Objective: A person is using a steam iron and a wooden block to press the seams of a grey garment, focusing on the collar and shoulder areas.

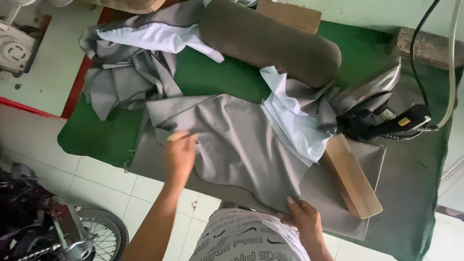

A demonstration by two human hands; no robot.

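Right hand (305, 218): seen nearest, at the near edge of the grey fabric piece (237, 145); its lower corner is pinched between thumb and fingers.
Left hand (181, 153): laid on the left part of the same piece, fingers pressed flat on the cloth; whether a fold is gripped underneath cannot be told.
Grey fabric piece: spread flat over the grey pad (338, 212) on the green table (411, 193), with a white lining (295, 121) turned up at its right side.
Step in hand: judged to be smoothing and squaring the piece for pressing.
Next move: judged to call for the cloth being pulled taut and wrinkle-free, and for one hand being freed for the iron.
Wooden block (352, 177): one, lying just right of the fabric piece.
Iron (382, 121): one, resting right of the piece, beyond the block, with two cords (420, 58) running up from it.
Padded roll (270, 41): one, brown, behind the piece.
Fabric heap (130, 63): one pile of grey and white pieces, behind and left of the piece.
Hands: two counted.
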